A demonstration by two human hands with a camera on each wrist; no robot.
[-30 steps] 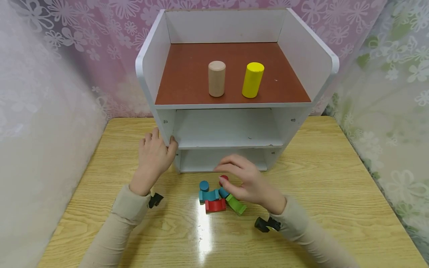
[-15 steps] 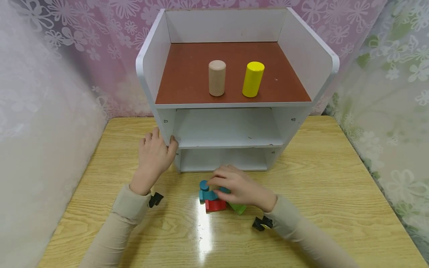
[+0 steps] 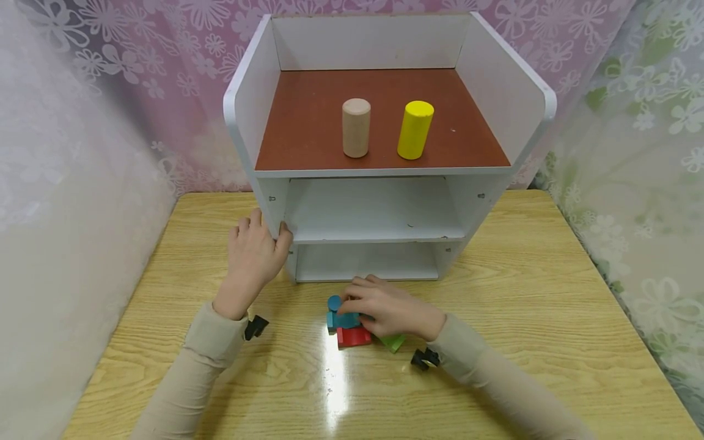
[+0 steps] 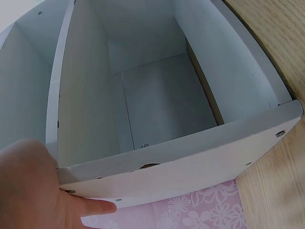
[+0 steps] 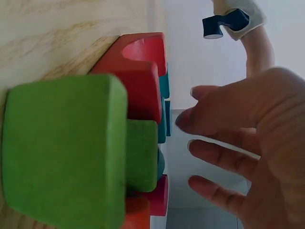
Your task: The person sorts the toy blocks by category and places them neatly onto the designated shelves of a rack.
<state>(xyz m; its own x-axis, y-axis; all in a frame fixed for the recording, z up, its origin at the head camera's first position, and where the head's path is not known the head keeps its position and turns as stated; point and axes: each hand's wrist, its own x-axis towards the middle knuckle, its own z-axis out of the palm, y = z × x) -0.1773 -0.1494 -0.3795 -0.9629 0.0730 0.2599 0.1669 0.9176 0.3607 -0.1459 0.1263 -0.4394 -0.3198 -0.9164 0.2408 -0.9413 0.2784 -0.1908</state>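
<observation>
At the left side panel of a white shelf unit [image 3: 379, 211], my left hand [image 3: 254, 260] grips the front edge, thumb inside and fingers outside. The left wrist view shows this hand [image 4: 33, 186] at the panel's edge. My right hand [image 3: 387, 307] is over a cluster of small toy blocks, fingers bent loosely. In the right wrist view its fingertips are spread just above the blocks, holding nothing. A blue cylinder [image 3: 334, 303], a blue curved block [image 3: 334, 321], a red curved block [image 3: 354, 337] and a green block [image 3: 393, 343] show; the hand hides other blocks from the head view.
On the unit's brown top stand a plain wooden cylinder [image 3: 356, 128] and a yellow cylinder [image 3: 415, 130]. Two white compartments lie below it. The unit stands on a wooden table [image 3: 522, 293], with flowered curtains [image 3: 132, 79] behind and at the sides.
My right hand has come down and slightly left onto the block cluster, covering the red cylinder and part of the green block. The left hand has stayed on the shelf unit.
</observation>
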